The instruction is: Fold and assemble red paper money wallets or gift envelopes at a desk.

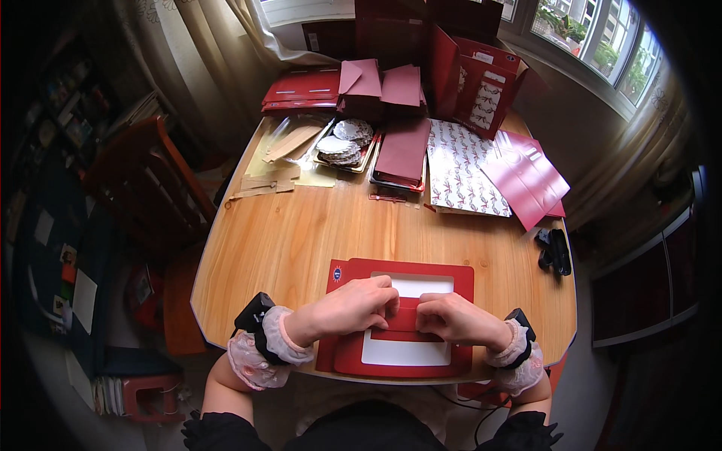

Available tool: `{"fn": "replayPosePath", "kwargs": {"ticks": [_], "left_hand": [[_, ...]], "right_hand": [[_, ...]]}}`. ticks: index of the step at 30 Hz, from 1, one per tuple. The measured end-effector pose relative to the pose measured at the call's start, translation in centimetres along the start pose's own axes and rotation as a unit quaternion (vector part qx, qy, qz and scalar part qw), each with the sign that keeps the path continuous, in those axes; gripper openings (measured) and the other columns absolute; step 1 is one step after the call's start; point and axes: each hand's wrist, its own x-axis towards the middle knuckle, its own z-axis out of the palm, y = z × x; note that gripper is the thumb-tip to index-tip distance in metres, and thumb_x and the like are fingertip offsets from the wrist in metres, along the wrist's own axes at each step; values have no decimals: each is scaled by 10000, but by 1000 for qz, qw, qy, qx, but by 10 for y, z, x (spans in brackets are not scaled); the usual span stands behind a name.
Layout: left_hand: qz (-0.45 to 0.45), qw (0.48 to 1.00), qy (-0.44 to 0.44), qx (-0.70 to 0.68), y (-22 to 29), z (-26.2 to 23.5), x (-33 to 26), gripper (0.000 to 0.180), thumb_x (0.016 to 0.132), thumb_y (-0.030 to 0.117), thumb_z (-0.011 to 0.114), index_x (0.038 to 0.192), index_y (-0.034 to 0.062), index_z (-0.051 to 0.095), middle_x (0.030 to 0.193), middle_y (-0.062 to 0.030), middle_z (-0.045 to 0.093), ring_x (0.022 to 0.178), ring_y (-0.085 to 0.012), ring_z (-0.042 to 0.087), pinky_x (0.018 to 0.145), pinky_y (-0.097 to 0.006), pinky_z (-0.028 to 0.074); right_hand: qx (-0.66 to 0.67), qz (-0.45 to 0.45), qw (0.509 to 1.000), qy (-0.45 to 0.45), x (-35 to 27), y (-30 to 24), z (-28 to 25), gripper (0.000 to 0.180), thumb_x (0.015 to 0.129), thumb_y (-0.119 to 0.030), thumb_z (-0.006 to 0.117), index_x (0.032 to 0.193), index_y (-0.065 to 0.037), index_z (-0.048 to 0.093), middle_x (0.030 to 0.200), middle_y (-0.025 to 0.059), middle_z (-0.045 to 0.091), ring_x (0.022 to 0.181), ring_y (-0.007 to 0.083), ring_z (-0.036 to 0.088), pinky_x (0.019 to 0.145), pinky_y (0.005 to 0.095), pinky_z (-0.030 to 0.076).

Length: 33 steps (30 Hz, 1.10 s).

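Midway down the red card (350, 349), its band (406, 319) runs sideways between my left hand (366, 304) and right hand (460, 322), equally near; fingers curled, whether pinching I cannot tell.

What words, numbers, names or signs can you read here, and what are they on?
None that I can quote.
Small blue emblem on the flat red cardboard sheet beneath the hands: too small to read.
Small white label on the tall red cardboard box at the back: too small to read.
Small blue mark on that box: too small to read.
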Motion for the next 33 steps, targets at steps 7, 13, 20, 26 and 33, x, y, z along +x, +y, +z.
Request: {"fn": "replayPosePath", "kwargs": {"ticks": [7, 13, 20, 26, 33], "left_hand": [[8, 1000, -11, 7, -3, 0, 4, 217, 816, 66, 771, 962, 18, 618, 961, -108, 573, 795, -215, 670, 713, -352, 532], [-16, 1000, -18, -2, 3, -3, 3, 214, 816, 54, 772, 964, 9, 624, 962, -113, 585, 795, -209, 677, 713, -348, 536], [1, 1000, -25, 7, -1, -2, 5, 215, 812, 51, 774, 967, 11, 631, 965, -108, 587, 782, -202, 679, 705, -344, 535], [12, 1000, -5, 16, -1, 0, 3, 214, 808, 50, 776, 957, 12, 627, 956, -105, 583, 790, -213, 668, 713, -351, 530], [-10, 999, -18, 28, 0, 1, 5, 214, 796, 44, 780, 933, 8, 619, 941, -118, 569, 789, -227, 662, 711, -359, 526]], "right_hand": [[0, -16, 1000, 5, -4, 2, -7, 55, 826, 3, 646, 809, 4, 594, 855, 146, 596, 812, 337, 628, 700, 409, 500], [-18, 21, 1000, 5, -10, 5, -17, 49, 782, 25, 650, 768, 10, 605, 818, 153, 622, 782, 349, 634, 693, 405, 508], [-24, -10, 999, 28, -9, 15, -14, 76, 763, 30, 706, 789, 9, 637, 763, 120, 608, 710, 272, 628, 644, 355, 499], [26, 43, 999, 9, -9, 7, -24, 80, 786, -17, 720, 840, 7, 665, 730, 113, 617, 668, 224, 612, 637, 338, 505], [43, -11, 995, 93, 7, -1, 11, 133, 787, -57, 765, 864, -4, 671, 764, 127, 635, 684, 250, 636, 626, 358, 505]]}}
